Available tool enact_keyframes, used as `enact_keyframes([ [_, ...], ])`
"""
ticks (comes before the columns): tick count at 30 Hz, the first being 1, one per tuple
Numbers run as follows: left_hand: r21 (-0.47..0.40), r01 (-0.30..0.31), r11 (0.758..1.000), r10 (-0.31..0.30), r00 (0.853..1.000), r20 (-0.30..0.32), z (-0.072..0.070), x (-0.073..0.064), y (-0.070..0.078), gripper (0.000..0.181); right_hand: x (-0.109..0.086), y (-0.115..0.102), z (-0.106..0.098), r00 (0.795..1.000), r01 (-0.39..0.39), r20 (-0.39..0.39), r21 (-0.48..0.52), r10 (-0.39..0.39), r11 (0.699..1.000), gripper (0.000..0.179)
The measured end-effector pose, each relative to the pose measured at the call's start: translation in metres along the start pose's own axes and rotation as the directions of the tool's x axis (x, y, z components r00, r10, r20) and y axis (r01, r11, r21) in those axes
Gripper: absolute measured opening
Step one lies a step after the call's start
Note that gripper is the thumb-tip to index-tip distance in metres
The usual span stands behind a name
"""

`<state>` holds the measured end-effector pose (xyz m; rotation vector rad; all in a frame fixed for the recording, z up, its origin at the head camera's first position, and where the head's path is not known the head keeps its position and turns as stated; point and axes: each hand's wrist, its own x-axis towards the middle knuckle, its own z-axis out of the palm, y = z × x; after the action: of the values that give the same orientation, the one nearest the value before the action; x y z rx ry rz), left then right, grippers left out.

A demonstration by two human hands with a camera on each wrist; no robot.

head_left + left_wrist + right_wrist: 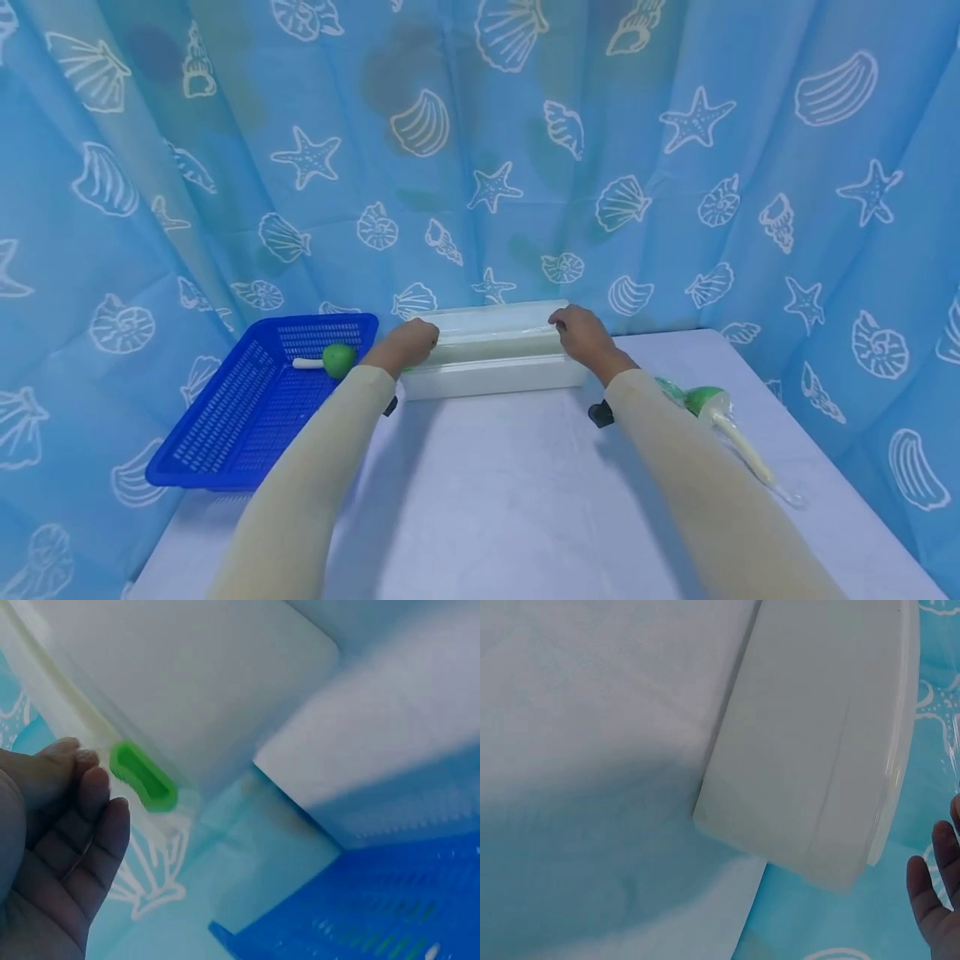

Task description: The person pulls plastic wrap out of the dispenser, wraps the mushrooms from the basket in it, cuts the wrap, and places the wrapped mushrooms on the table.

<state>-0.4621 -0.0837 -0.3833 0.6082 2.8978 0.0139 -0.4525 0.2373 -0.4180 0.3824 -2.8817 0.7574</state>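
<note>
A long white cling film dispenser (495, 381) stands near the table's back edge, its pale lid (498, 318) raised behind it. Clear plastic film (498, 337) shows as a shiny strip across the opening. At the dispenser's left end my left hand (411, 343) pinches the film between thumb and fingers. A green plastic piece (145, 780) sits just beyond those fingertips in the left wrist view. My right hand (587, 335) pinches the film at the opposite end; the right wrist view catches only some of its fingers (928, 896).
On the left is a blue plastic basket (255, 417) containing a green-headed utensil with a white handle (337, 360). A similar green and white utensil (720, 408), wrapped in clear film, lies right of my right forearm. A blue shell-patterned curtain (487, 242) hangs behind the white-covered table (495, 500).
</note>
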Motion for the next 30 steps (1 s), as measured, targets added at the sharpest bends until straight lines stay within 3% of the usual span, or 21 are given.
enact_keyframes([
  [6,-0.008,-0.038,0.999,0.038,0.998,-0.058,0.002,-0.006,-0.006,0.025,-0.009,0.005,-0.006,0.999,0.054,0.004,-0.049,-0.054,0.997,0.027],
  [11,-0.115,-0.009,0.993,-0.004,0.994,-0.108,0.006,-0.013,-0.006,0.027,-0.016,0.005,-0.014,0.995,0.097,-0.027,-0.063,-0.099,0.993,0.027],
  [13,-0.121,-0.007,0.993,-0.007,0.993,-0.119,0.008,-0.017,-0.006,0.028,-0.018,0.003,-0.016,0.993,0.113,-0.020,-0.085,-0.115,0.990,0.027],
  [17,-0.073,-0.017,0.997,0.008,0.993,-0.122,0.013,-0.025,-0.005,0.036,-0.022,-0.002,-0.016,0.991,0.131,0.044,-0.169,-0.125,0.977,0.031],
  [22,0.080,-0.061,0.995,0.069,0.992,-0.102,0.017,-0.034,-0.001,0.043,-0.030,-0.005,-0.013,0.983,0.163,0.128,-0.278,-0.132,0.947,0.034],
  [25,0.141,-0.091,0.986,0.108,0.987,-0.122,0.020,-0.036,-0.001,0.040,-0.034,-0.003,-0.009,0.976,0.200,0.149,-0.307,-0.160,0.931,0.030],
  [30,0.123,-0.091,0.988,0.118,0.967,-0.227,0.019,-0.035,-0.004,0.035,-0.036,-0.002,-0.007,0.989,0.095,0.128,-0.155,-0.075,0.983,0.027],
])
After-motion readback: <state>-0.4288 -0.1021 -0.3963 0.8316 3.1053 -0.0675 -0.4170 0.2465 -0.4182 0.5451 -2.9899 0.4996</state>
